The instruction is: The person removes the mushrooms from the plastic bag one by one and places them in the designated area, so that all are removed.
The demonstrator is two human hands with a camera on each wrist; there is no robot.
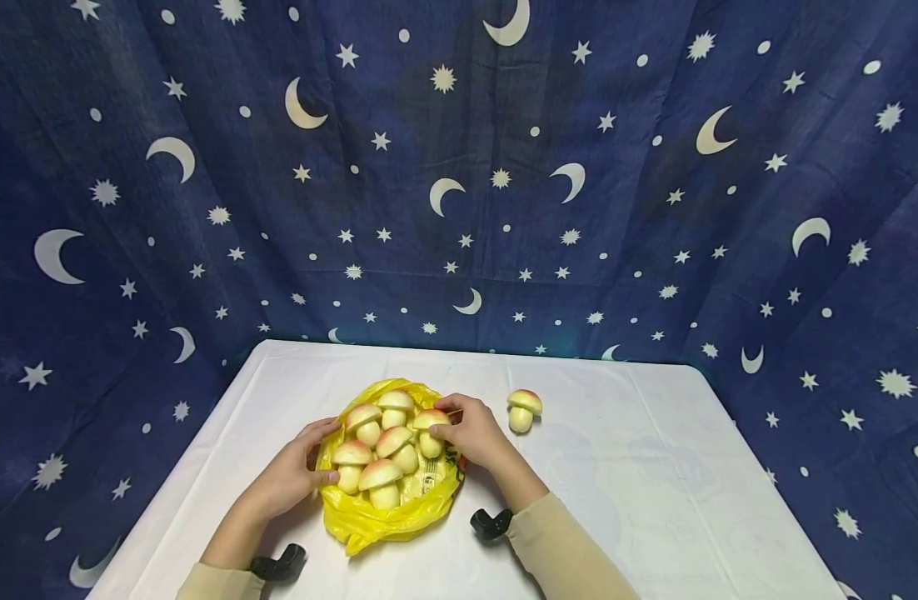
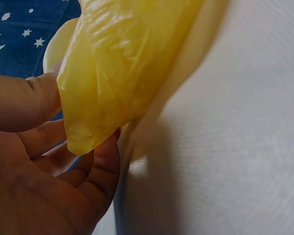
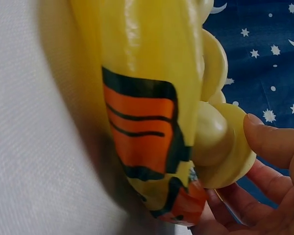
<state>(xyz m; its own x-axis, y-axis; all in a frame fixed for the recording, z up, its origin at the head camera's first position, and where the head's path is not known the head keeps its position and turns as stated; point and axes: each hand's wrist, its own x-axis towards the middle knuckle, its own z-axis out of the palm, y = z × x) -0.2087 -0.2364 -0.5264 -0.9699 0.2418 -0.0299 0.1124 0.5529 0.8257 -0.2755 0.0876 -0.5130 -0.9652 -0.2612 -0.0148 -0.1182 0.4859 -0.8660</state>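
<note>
A yellow plastic bag (image 1: 369,527) lies with its mouth spread wide, and several toy mushrooms with reddish-yellow caps sit in it. At its left edge my left hand (image 1: 285,477) holds the bag's side; in the left wrist view the thumb (image 2: 27,100) and fingers lie around a fold of yellow plastic. My right hand (image 1: 474,432) pinches the cap of a toy mushroom (image 1: 431,442) at the bag's right side. The right wrist view shows the thumb on that mushroom's cap (image 3: 240,142), beside the bag's orange and black print (image 3: 139,125).
One more toy mushroom (image 1: 523,410) stands on the white-covered table (image 1: 639,483), right of the bag. Black wrist pieces (image 1: 279,564) are on both forearms. A dark blue curtain (image 1: 489,233) with moons and stars hangs behind the table and at its sides.
</note>
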